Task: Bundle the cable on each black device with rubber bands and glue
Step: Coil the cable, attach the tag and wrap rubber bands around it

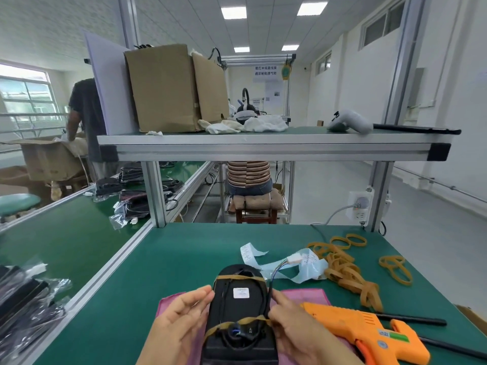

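At the near edge of the green bench (171, 259), a black oblong plastic device (241, 309) lies on a pink cloth (303, 295), two tan rubber bands (237, 277) already round it; the left hand (181, 320) steadies its side with fingers nearly straight, the right hand (297, 330) has its fingers pinching the black cable (271, 283), so tucking, then the orange glue gun (369, 335), seems next.

This is a factory assembly line. The green-matted table (184, 259) stands in an aluminium-profile frame (155, 193) with a wall socket (359, 206) on its right post and an upper shelf (263, 148) carrying cardboard boxes (163, 88). Loose rubber bands (347, 272) and an orange glue gun (369, 335) lie near the table's right edge. Bagged black parts (26, 293) pile up on a long table (66, 233) to the left. Beyond, a seated person (249, 175) works at the next station under a printed sign (266, 71).
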### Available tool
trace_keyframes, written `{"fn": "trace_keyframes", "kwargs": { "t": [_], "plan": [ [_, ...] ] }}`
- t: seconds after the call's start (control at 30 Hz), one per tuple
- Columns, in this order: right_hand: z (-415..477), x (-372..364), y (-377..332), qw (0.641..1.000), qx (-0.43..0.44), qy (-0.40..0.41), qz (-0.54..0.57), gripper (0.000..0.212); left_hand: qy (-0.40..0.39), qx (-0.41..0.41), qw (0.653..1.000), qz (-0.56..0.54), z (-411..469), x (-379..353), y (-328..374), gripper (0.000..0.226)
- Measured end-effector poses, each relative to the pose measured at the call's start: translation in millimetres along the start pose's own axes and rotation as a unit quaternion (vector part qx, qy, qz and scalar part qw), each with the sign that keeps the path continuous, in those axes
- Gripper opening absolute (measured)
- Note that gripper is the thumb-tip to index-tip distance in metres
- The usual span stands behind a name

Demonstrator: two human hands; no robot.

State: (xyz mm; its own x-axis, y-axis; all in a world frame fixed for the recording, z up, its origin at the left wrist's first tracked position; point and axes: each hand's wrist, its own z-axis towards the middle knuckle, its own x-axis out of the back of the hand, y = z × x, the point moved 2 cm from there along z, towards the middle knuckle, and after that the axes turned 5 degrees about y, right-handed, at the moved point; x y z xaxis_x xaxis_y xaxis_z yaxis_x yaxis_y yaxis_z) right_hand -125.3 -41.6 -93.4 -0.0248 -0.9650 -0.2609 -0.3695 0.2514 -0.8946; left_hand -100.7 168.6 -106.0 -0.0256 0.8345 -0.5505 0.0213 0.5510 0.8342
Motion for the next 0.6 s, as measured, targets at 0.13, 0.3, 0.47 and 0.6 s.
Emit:
{"fn": "trace_keyframes", "kwargs": {
  "t": [0.13,0.3,0.47,0.6],
  "plan": [
    [-2,-9,-5,0.966,0.033,0.087,-0.24,0.037,-0.002,0.022,1.0,0.01,-2,2,-11,0.025],
    [2,-13,7,0.967,0.07,0.139,-0.201,0.047,-0.041,0.027,0.998,0.025,-7,-5,-7,0.017],
    [-2,-5,6,0.993,0.003,0.06,0.099,0.027,-0.068,-0.051,0.993,0.082,-15,-13,17,0.017],
    [-8,-8,5,0.982,-0.014,0.034,0.183,0.03,-0.1,-0.153,0.944,0.275,-23,-22,32,0.021]
  ]
}}
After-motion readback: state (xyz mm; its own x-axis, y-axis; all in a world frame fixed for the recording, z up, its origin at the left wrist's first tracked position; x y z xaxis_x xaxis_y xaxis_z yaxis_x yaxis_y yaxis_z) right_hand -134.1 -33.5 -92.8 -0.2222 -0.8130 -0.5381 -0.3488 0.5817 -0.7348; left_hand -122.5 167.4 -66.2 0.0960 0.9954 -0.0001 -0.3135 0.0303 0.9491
